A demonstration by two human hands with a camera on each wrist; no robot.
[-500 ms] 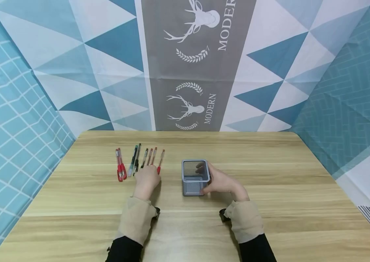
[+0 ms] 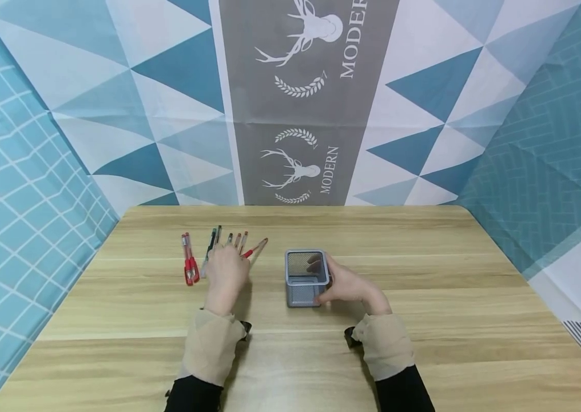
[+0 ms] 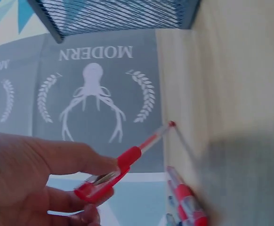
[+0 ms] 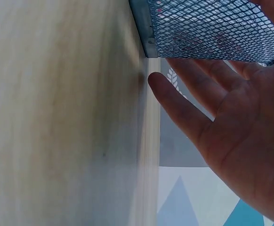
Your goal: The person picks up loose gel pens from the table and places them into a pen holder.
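Observation:
My left hand pinches a red gel pen between thumb and fingers. In the left wrist view that pen slants upward, its thin end close to the tabletop. Just beyond the knuckles lie several pens, dark and red ones, partly hidden by the hand. A grey wire-mesh pen holder stands upright on the table at the centre. Around its right side my right hand holds it, thumb at the front corner and fingers behind, showing through the mesh. No pens show in the holder.
Two red pens lie side by side to the left of the left hand. The wooden table ends at a patterned cloth backdrop, with a blue checked cloth along the left edge.
The red pen at the right of the row has been picked up and turned, its far end swinging right. My left hand has moved slightly up and left. The right hand keeps its place.

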